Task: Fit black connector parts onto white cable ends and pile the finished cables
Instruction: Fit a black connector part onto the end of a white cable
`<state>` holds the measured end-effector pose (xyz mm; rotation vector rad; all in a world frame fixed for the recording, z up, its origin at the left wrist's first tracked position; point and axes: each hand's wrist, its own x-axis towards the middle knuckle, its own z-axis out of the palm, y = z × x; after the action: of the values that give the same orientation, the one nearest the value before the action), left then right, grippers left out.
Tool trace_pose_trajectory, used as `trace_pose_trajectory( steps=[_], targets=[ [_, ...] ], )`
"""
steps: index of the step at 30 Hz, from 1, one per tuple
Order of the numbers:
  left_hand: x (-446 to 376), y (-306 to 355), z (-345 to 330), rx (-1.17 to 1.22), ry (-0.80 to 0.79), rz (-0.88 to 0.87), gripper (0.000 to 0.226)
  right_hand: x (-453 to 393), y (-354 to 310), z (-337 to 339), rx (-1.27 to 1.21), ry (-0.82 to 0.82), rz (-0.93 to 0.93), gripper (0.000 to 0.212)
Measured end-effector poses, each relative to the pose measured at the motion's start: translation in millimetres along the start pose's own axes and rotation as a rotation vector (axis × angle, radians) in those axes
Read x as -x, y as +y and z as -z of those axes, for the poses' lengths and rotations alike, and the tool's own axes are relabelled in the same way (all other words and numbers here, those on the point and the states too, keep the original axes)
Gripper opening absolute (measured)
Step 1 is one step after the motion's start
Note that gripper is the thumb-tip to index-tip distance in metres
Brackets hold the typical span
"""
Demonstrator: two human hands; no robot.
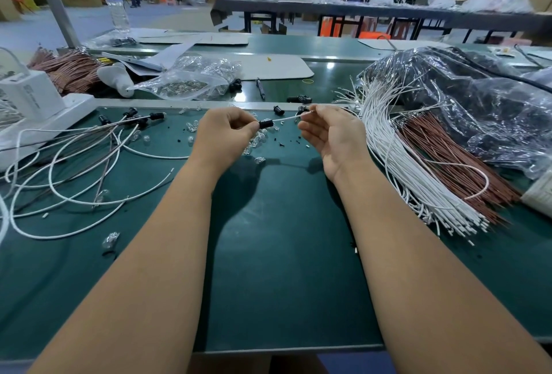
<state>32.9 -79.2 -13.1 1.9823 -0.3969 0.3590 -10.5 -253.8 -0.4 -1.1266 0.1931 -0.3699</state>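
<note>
Black connector part is pinched at the tips of the left hand, fingers curled in around it, held up over the green desk just past the middle. Sticking out of its right side is a short run of white cable, and the other end of that run is pinched between the thumb and fingers of the right hand, palm turned up toward the person.

So the whole thing hangs on one line: the cable lies roughly left to right between the two hands, rising a bit toward the right, and the connector's long axis sits on that same line. Can't tell from here whether the cable end is fully seated or only started in the bore. My guess is the next bit is a straight push along that axis, hands coming toward each other, and any kink in the cable would spoil it.

Further out: finished cables with black ends sprawl on the left, nearer the left hand, so that looks like the drop-off side. The bundle of bare white cables lies on the right, close by the right hand. Loose black parts sit just beyond the hands.
</note>
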Motion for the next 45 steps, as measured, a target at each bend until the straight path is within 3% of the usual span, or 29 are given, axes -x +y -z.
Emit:
trace_pose_trajectory(
  steps=[8, 18, 24, 29, 38, 45],
  targets=[
    [0.0, -0.6, 0.0, -0.023, 0.032, -0.019, 0.009, 0.5, 1.7, 0.0, 0.008, 0.038, 0.045, 0.01],
    [6.2, 10.6, -2.6, -0.157, 0.066, -0.194, 0.005, 2.5, 0.0, -2.3, -0.109, 0.013, 0.017, 0.017],
    [4.5, 6.5, -1.3, -0.082, 0.083, -0.107, 0.005, 1.1, 0.4, -1.6, -0.191, 0.004, -0.037, 0.007],
    [4.0, 4.4, -3.0, -0.067, -0.002, -0.033, 0.007, 1.0, 2.6, -1.2, -0.162, -0.005, 0.017, 0.007],
    [7.4, 15.3, -12.2, -0.126, -0.101, -0.106, 0.006, 1.4, 12.9, -7.4, 0.417, -0.034, 0.271, 0.014],
    [5.0, 12.6, -9.2, -0.131, -0.014, -0.053, 0.008, 3.7, 14.3, -9.7, 0.785, -0.043, 0.457, 0.017]
  ],
)
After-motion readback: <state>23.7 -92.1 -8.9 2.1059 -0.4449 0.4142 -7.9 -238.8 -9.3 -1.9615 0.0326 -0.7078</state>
